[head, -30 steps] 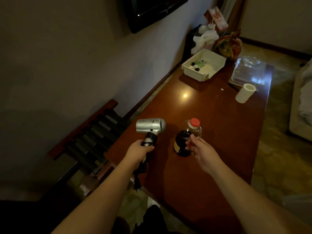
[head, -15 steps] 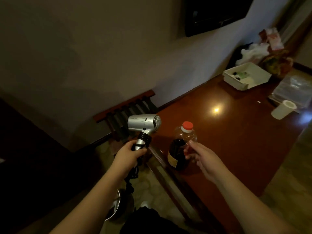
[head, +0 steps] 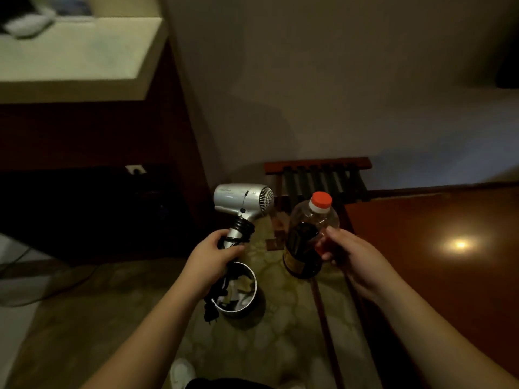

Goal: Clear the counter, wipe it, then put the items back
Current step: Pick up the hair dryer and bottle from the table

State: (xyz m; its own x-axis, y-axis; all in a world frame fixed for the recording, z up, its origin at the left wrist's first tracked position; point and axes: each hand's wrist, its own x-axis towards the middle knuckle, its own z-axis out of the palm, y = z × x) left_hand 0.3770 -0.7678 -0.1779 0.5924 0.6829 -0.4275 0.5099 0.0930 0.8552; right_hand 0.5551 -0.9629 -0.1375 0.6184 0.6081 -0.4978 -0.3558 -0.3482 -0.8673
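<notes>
My left hand (head: 209, 258) grips the handle of a silver hair dryer (head: 243, 202), whose black cord hangs down below my wrist. My right hand (head: 355, 258) holds a clear bottle (head: 307, 237) with a red cap and dark liquid by its side handle. Both are held in the air over the floor, left of the brown wooden counter (head: 449, 248). The counter's end fills the right side of the view, with a bright light reflected on its top.
A round metal bin (head: 241, 293) with rubbish stands on the floor under the dryer. A wooden luggage rack (head: 320, 178) sits against the wall behind. A dark cabinet with a pale countertop (head: 70, 60) is at the left. A white shoe (head: 182, 372) shows at the bottom.
The view has swung left, away from the counter. The bottle has come off the counter in my right hand, and both it and the dryer now hang over the floor.
</notes>
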